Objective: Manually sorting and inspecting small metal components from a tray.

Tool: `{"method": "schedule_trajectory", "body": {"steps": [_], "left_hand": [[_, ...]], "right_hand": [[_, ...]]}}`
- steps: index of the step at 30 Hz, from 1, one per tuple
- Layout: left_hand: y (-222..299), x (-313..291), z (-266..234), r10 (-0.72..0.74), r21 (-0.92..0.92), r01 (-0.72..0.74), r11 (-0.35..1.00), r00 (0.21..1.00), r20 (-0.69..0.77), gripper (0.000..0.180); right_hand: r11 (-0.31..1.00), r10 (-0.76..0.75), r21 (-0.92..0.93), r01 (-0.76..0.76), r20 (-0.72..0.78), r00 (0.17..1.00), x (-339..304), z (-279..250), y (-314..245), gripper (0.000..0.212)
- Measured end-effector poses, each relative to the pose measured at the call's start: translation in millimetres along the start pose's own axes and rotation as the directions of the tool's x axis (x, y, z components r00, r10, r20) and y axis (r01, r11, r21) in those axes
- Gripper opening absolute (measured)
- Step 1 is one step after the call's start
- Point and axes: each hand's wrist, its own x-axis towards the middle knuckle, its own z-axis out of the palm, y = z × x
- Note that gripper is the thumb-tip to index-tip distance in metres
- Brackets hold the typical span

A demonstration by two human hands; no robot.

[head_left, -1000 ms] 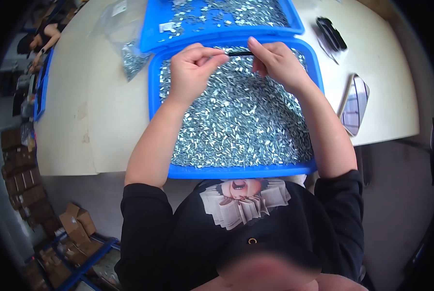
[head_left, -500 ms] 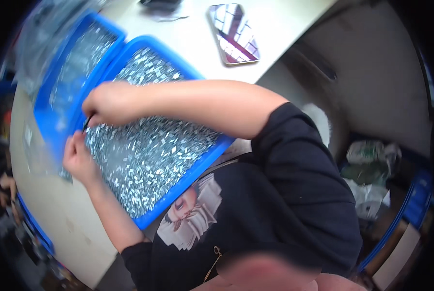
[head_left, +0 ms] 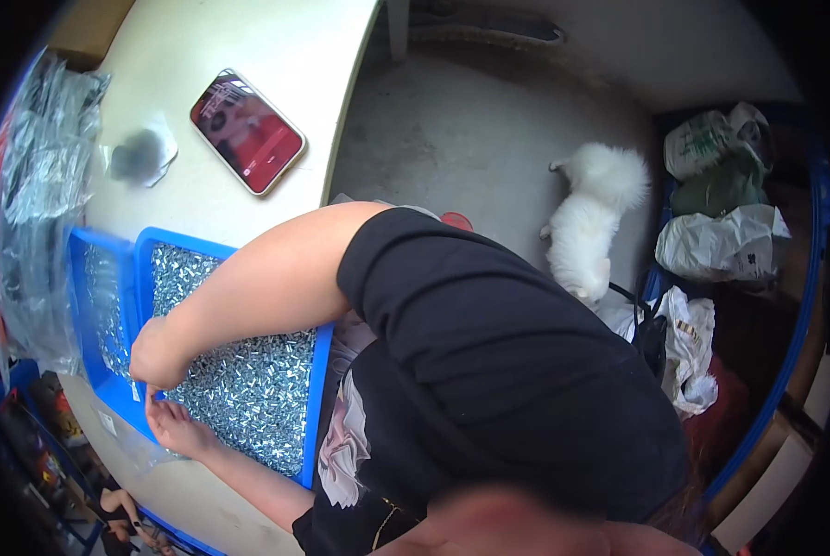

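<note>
A large blue tray (head_left: 318, 394) holds a mass of small shiny silver metal pieces (head_left: 248, 394). My right hand (head_left: 160, 352) is closed over the tray's left edge, its fingertips hidden beneath it. Just below, my left hand (head_left: 178, 429) has its fingers bent, with one finger reaching up to touch my right hand. What lies between the fingers is too small or hidden to make out. Beside the large tray, to its left, stands a narrower blue tray (head_left: 79, 278) with more silver pieces in it, partly covered by clear plastic.
On the pale table (head_left: 313, 56) lie a phone (head_left: 248, 132) with a lit screen and a blurred grey item (head_left: 141, 156). Clear plastic bags (head_left: 49, 204) are heaped at the left. A white dog (head_left: 586, 218) is on the floor at right, near several bags (head_left: 725, 243).
My view has swung to the right, bringing the dog and floor into sight. Both hands remain together at the tray's left edge. The thin dark item between them no longer shows.
</note>
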Motion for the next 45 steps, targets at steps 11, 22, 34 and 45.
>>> {"method": "schedule_trajectory", "body": {"steps": [11,22,34,45], "left_hand": [[-17.2,0.9,-2.9,0.107,0.325,-0.083,0.942,0.993,-0.056,0.017],[-4.8,3.3,-4.3,-0.061,-0.042,0.059,0.997,0.998,-0.027,0.012],[-11.9,7.7,-6.4,0.006,0.002,-0.006,1.0,0.996,-0.094,0.012],[-12.1,3.0,-2.3,0.013,-0.049,-0.017,0.999,0.995,-0.095,0.012]], "right_hand": [[0.981,-0.183,-0.165,0.106,-0.575,0.798,-0.3,-49.8,-9.3,0.047],[0.431,0.789,0.869,-0.243,-0.493,-0.366,-597.7,-105.6,92.8,0.047],[-0.541,0.44,0.831,-0.131,0.147,-0.886,-838.5,137.7,8.7,0.074],[-0.075,0.589,0.995,-0.06,-0.004,-0.808,-768.1,70.4,59.2,0.057]]}}
